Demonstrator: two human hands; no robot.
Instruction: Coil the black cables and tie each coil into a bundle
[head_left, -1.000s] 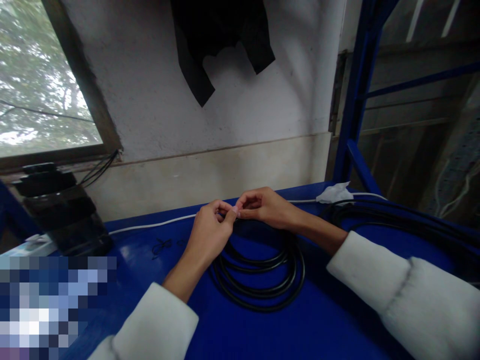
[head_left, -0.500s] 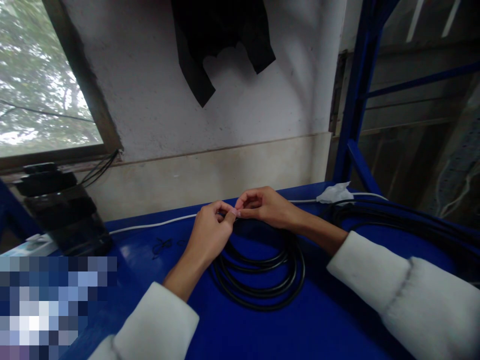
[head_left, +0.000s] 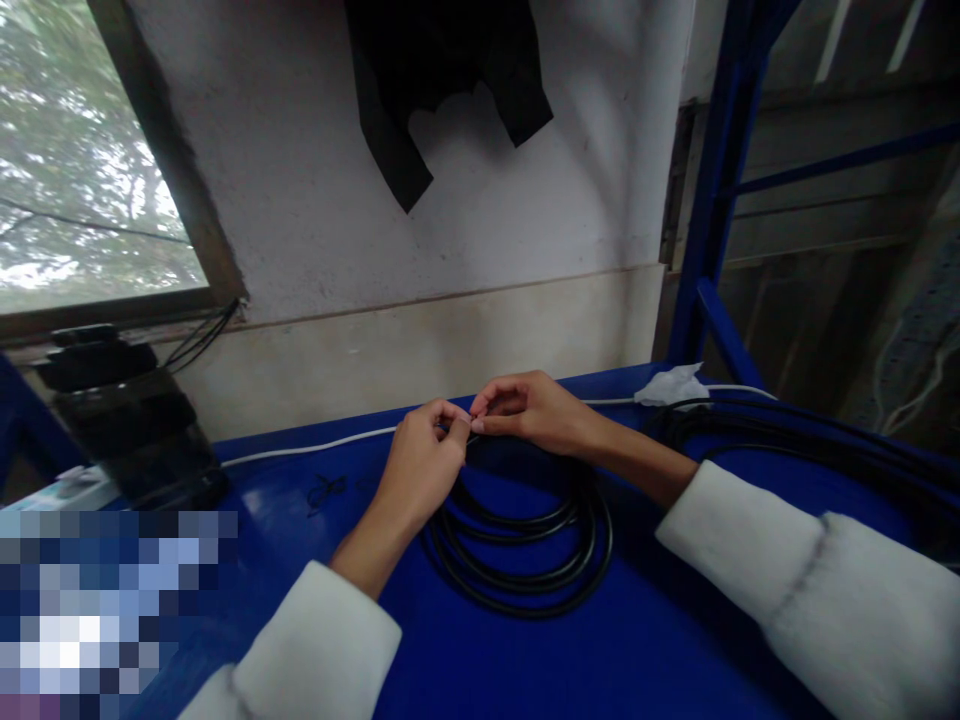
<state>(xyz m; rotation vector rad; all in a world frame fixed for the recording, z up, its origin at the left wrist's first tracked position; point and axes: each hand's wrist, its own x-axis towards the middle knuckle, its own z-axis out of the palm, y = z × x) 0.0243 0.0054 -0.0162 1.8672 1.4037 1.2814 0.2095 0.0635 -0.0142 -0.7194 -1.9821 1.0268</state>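
The left hand [head_left: 426,452] and right hand [head_left: 529,412] pinch tight, on what one can't tell. The black coil [head_left: 517,542] looks bendy and springy, easiest grabbed where loops bunch.

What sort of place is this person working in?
Perhaps a workshop or storeroom: a coil of black cable lies on a blue table, more cable lies at the right, and a blue metal frame stands behind.

I see blue table [head_left: 517,670] | black coil [head_left: 529,583] mid-table | second coil [head_left: 847,450] right | white cord [head_left: 315,447] along back | crumpled wrap [head_left: 673,385] by cord | thin ties [head_left: 330,487] left | bottle [head_left: 139,425] far left
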